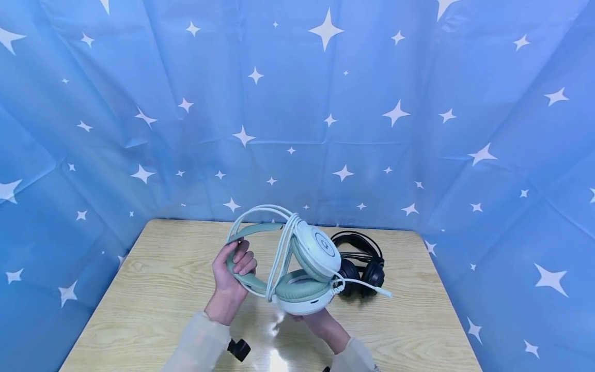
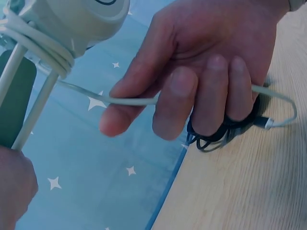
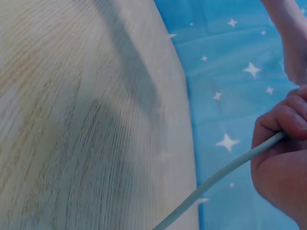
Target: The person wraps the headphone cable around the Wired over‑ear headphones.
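Observation:
A white and pale-green headset point(image 1: 321, 247), with a boom microphone point(image 1: 367, 284), is held tilted above the table. My left hand point(image 1: 234, 266) grips its padded headband; in the left wrist view part of that hand point(image 2: 17, 184) shows. White cable loops point(image 1: 281, 253) wrap around the band beside the ear cups. Below the lower cup, my right hand point(image 1: 321, 324) is mostly hidden in the head view. From the left wrist, the right hand point(image 2: 206, 76) appears with curled fingers holding the white cable point(image 2: 129, 101), whose end with a plug point(image 2: 262, 122) hangs past it.
A black headset point(image 1: 373, 275) with bundled cable lies on the wooden table point(image 1: 162, 279), right of the white one. Blue star-patterned cloth point(image 1: 297, 113) surrounds the table at the back and sides. A small black device point(image 1: 239, 350) sits by the left wrist.

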The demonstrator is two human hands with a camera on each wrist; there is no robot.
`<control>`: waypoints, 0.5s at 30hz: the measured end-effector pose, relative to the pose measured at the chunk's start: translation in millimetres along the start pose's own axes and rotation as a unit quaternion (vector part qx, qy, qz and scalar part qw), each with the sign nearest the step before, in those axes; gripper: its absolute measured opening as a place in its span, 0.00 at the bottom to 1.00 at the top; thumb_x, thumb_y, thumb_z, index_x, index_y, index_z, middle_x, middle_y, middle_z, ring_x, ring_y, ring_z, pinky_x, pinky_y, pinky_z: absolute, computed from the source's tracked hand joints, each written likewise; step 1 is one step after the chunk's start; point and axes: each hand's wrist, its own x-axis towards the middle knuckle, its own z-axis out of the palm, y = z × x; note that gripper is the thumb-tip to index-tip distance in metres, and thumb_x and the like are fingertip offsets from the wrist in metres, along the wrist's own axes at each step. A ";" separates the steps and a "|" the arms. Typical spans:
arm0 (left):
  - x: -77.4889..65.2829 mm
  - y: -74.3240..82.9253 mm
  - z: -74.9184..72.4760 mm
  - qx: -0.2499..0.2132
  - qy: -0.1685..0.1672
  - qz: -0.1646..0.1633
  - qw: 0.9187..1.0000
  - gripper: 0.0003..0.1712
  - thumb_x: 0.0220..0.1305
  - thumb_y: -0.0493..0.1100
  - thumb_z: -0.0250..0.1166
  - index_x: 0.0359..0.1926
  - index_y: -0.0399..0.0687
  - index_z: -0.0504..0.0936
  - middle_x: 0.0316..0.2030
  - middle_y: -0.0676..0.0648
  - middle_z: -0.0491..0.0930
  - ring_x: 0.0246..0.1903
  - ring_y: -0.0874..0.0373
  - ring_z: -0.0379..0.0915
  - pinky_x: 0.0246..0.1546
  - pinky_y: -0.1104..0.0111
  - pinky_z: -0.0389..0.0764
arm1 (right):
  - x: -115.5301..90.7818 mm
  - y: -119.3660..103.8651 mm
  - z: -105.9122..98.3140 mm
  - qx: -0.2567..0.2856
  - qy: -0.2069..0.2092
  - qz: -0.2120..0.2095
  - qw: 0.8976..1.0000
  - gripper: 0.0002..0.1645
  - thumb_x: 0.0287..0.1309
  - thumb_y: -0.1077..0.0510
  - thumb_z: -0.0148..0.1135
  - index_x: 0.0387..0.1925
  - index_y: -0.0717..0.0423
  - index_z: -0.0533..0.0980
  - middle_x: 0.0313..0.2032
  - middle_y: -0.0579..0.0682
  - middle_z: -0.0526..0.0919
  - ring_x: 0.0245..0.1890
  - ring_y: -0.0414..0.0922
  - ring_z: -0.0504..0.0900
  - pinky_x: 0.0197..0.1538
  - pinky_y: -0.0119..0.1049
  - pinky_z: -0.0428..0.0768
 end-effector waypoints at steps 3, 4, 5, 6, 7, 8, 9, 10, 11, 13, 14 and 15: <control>0.1 -4.5 2.0 -0.005 0.014 0.006 1.000 0.11 0.75 0.36 0.49 0.36 0.42 0.76 0.20 0.55 0.49 0.15 0.65 0.45 0.13 0.78 0.61 | 5.3 -0.7 2.5 0.031 -0.022 0.006 0.999 0.19 0.77 0.66 0.40 0.28 0.76 0.58 0.19 0.39 0.63 0.18 0.32 0.59 0.23 0.30 0.54; 0.2 -6.4 3.0 -0.003 0.021 0.008 1.000 0.11 0.75 0.36 0.49 0.36 0.43 0.76 0.20 0.55 0.49 0.15 0.65 0.45 0.13 0.78 0.60 | 7.1 -0.6 3.2 0.032 -0.032 -0.003 0.999 0.20 0.79 0.64 0.39 0.30 0.77 0.61 0.19 0.41 0.63 0.17 0.31 0.58 0.21 0.30 0.53; 0.3 -8.4 3.8 -0.001 0.026 0.011 1.000 0.11 0.76 0.36 0.49 0.35 0.44 0.75 0.20 0.55 0.49 0.15 0.65 0.45 0.13 0.79 0.60 | 8.8 -0.7 4.4 0.034 -0.038 -0.011 0.999 0.21 0.81 0.61 0.37 0.34 0.78 0.64 0.18 0.43 0.62 0.17 0.31 0.58 0.20 0.30 0.53; 0.6 -10.2 4.6 0.005 0.035 0.015 0.999 0.11 0.76 0.36 0.49 0.34 0.45 0.74 0.20 0.54 0.49 0.15 0.65 0.45 0.14 0.79 0.59 | 9.7 -1.4 5.7 0.030 -0.040 -0.016 0.999 0.23 0.82 0.59 0.37 0.39 0.77 0.67 0.18 0.44 0.63 0.17 0.31 0.59 0.19 0.30 0.53; 0.9 -12.0 5.7 0.012 0.044 0.020 0.999 0.12 0.76 0.37 0.49 0.33 0.45 0.73 0.20 0.54 0.49 0.15 0.65 0.45 0.14 0.79 0.59 | 10.3 -2.2 7.0 0.022 -0.038 -0.020 0.999 0.24 0.83 0.57 0.36 0.44 0.77 0.70 0.19 0.45 0.64 0.17 0.30 0.59 0.19 0.28 0.55; 1.2 -13.5 6.9 0.020 0.054 0.026 0.998 0.12 0.76 0.37 0.49 0.31 0.46 0.72 0.20 0.54 0.49 0.15 0.65 0.44 0.14 0.79 0.58 | 10.1 -3.0 8.1 0.016 -0.038 -0.020 0.999 0.24 0.83 0.56 0.36 0.49 0.76 0.70 0.19 0.46 0.64 0.17 0.30 0.59 0.19 0.27 0.55; 1.8 -14.9 7.9 0.030 0.064 0.034 0.997 0.13 0.76 0.36 0.50 0.30 0.48 0.71 0.20 0.54 0.48 0.15 0.65 0.44 0.14 0.79 0.58 | 9.8 -4.0 9.2 0.010 -0.036 -0.018 0.999 0.25 0.83 0.55 0.36 0.54 0.76 0.70 0.20 0.47 0.65 0.17 0.31 0.60 0.19 0.26 0.56; 2.4 -16.2 8.7 0.041 0.076 0.042 0.995 0.14 0.76 0.36 0.50 0.29 0.49 0.70 0.20 0.54 0.48 0.15 0.65 0.44 0.13 0.79 0.57 | 9.2 -5.1 10.3 0.005 -0.031 -0.011 0.999 0.26 0.83 0.54 0.37 0.58 0.76 0.70 0.20 0.47 0.65 0.17 0.31 0.60 0.20 0.26 0.57; 3.0 -17.3 9.6 0.052 0.088 0.052 0.993 0.15 0.76 0.36 0.50 0.28 0.49 0.69 0.20 0.54 0.49 0.14 0.65 0.44 0.13 0.79 0.56 | 8.8 -6.3 11.5 0.003 -0.026 0.000 1.000 0.27 0.83 0.54 0.37 0.58 0.75 0.70 0.21 0.46 0.66 0.17 0.31 0.61 0.20 0.25 0.58; 4.3 -18.9 11.0 0.075 0.114 0.071 0.988 0.15 0.75 0.36 0.51 0.27 0.50 0.67 0.19 0.54 0.51 0.14 0.65 0.45 0.13 0.79 0.56 | 8.6 -8.6 14.0 -0.001 -0.019 0.018 1.000 0.26 0.83 0.54 0.38 0.58 0.75 0.69 0.22 0.44 0.67 0.17 0.31 0.61 0.21 0.24 0.59; 4.9 -19.5 11.4 0.089 0.127 0.081 0.985 0.15 0.75 0.36 0.51 0.27 0.51 0.67 0.18 0.54 0.52 0.14 0.65 0.45 0.13 0.79 0.56 | 8.8 -9.6 15.3 -0.004 -0.018 0.023 1.000 0.26 0.83 0.54 0.38 0.58 0.75 0.69 0.21 0.43 0.67 0.17 0.31 0.61 0.21 0.24 0.59; 5.3 -19.8 11.3 0.103 0.141 0.090 0.981 0.15 0.75 0.36 0.51 0.27 0.51 0.66 0.18 0.55 0.53 0.14 0.65 0.46 0.13 0.79 0.56 | 9.2 -10.4 16.7 -0.011 -0.019 0.024 0.999 0.26 0.83 0.54 0.37 0.57 0.75 0.69 0.21 0.43 0.67 0.17 0.31 0.62 0.21 0.24 0.60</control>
